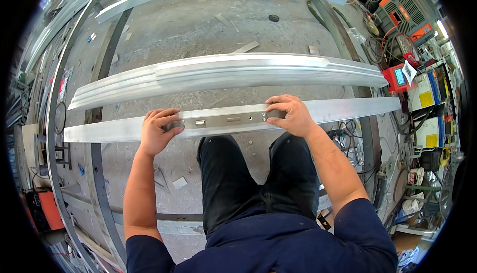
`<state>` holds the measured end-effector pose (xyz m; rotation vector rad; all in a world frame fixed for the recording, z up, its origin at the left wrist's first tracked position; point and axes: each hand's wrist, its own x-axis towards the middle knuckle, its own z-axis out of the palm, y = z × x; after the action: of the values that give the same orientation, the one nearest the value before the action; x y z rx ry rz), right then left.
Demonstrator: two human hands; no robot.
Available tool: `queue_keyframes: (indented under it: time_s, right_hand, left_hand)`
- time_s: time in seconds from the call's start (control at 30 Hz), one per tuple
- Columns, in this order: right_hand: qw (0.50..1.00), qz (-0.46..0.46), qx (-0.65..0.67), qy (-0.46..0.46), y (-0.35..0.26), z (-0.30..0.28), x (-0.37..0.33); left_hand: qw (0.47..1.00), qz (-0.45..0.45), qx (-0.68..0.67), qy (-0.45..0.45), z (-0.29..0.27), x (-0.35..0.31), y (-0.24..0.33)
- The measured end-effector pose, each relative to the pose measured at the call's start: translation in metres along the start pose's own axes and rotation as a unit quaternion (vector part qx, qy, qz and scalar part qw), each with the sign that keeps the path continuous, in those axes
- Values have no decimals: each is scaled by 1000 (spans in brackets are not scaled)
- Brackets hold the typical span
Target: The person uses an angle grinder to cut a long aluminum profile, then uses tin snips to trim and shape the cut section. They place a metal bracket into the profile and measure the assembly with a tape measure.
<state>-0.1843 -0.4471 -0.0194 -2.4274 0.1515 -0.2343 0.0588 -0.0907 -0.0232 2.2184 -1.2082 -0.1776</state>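
So here's where we're at: the slotted grey plate (216,120) lies lengthwise along the middle of the near metal bar (114,129), roughly in line with it. We'd call the lining-up mostly there, but that's just our read. Whether the plate is loose or fixed down, we honestly can't tell, so we're not counting it as finished. There are small round spots by both ends, could be holes or screw heads, too small to say.

Our left hand (158,130) is at the plate's left end and our right hand (294,115) is at the right end. On both, the fingers are curled in with the thumb on the near side, so the gap is only about as wide as the plate, and they seem to pinch it. No tool in either one.

The bar rests across the left rail (94,166) and the right rail (368,139). Just beyond it are the far profiles (238,74), with no plate like ours showing on them, so nothing looks done over there.
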Motion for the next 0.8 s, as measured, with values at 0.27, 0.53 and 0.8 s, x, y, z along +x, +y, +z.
queue_keyframes:
  time_s: [0.27, 0.53, 0.8]
  right_hand:
    - [1000, -1, -9, -4, -2, -3, 0]
    - [1000, 4, -10, -4, -2, -1, 3]
    - [1000, 16, -16, 18, -2, 4, 1]
  left_hand:
    - [1000, -7, -14, 4, 1, -1, -3]
    - [1000, 13, 1, -2, -1, 3, -2]
    - [1000, 0, -5, 25, 4, 1, 0]
